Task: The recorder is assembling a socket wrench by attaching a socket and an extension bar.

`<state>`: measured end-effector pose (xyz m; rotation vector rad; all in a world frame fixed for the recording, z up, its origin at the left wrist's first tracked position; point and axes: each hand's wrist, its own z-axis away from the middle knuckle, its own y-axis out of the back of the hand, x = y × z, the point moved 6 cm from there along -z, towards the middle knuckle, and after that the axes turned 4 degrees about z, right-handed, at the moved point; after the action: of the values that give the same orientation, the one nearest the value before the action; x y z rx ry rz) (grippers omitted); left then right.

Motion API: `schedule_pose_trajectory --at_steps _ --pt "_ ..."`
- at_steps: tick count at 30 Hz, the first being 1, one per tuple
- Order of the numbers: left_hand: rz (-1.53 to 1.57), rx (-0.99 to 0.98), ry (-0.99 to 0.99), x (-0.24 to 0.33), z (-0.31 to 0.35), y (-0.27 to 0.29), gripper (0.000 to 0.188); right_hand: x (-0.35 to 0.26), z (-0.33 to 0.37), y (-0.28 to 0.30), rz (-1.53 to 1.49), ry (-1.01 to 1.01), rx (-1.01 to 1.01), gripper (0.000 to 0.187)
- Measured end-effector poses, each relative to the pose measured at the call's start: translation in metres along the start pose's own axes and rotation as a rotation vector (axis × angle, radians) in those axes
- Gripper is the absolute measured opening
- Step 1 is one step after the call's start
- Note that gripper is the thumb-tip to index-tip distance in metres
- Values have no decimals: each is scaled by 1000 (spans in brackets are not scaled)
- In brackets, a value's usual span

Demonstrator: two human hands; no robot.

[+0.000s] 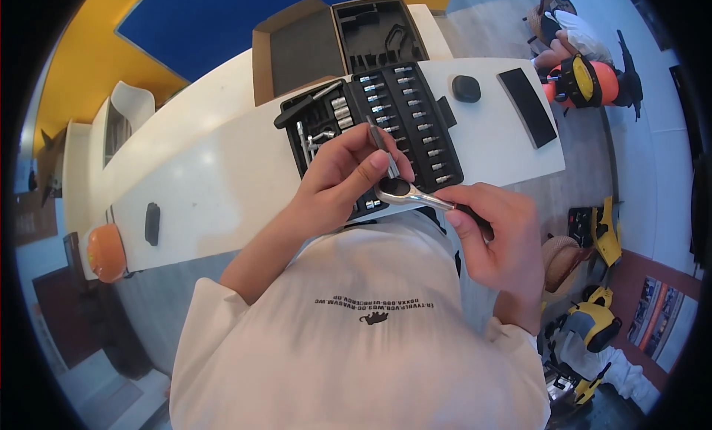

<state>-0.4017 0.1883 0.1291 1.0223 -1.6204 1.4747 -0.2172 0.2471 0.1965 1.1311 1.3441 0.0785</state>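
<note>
My right hand (500,233) is wrapped round the black handle of a ratchet wrench (404,193), whose chrome head points left. Between the thumb and fingers of my left hand (343,176) is a short metal rod (383,149) with a wider silver lower end. That end meets the ratchet head; whether it is locked in, I cannot tell. Just beyond my hands lies an open black socket set case (454,163), with rows of bits and sockets (423,126) in its right half. Larger sockets (341,111) and bars sit in the left half, partly hidden by my left hand.
An open cardboard box with a black foam insert (371,40) stands behind the case on the white table (222,178). A rounded black case (466,89) and a flat black slab (527,107) lie to the right. A small dark object (152,224) lies far left.
</note>
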Motion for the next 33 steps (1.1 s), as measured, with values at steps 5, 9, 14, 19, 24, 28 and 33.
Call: schedule_pose_trajectory --at_steps 5,9,14,19,24,28,33 --pt "98 -31 83 -4 5 2 21 8 2 -11 -125 -25 -16 14" --pt "115 -1 154 -8 7 9 23 15 2 -11 -293 -119 -44 15" --pt "84 54 142 -10 9 10 22 19 -6 -13 -264 -99 -85 16" --pt "71 78 123 -10 16 15 22 18 -9 -18 -246 -97 -199 20" --pt "123 36 219 -10 24 27 14 25 -3 -27 -310 -52 -164 17" --pt "66 -65 207 -7 29 27 16 22 -2 -30 -312 -37 -202 18" --pt "25 -70 174 -2 34 29 16 14 2 -33 -259 -19 -188 17"
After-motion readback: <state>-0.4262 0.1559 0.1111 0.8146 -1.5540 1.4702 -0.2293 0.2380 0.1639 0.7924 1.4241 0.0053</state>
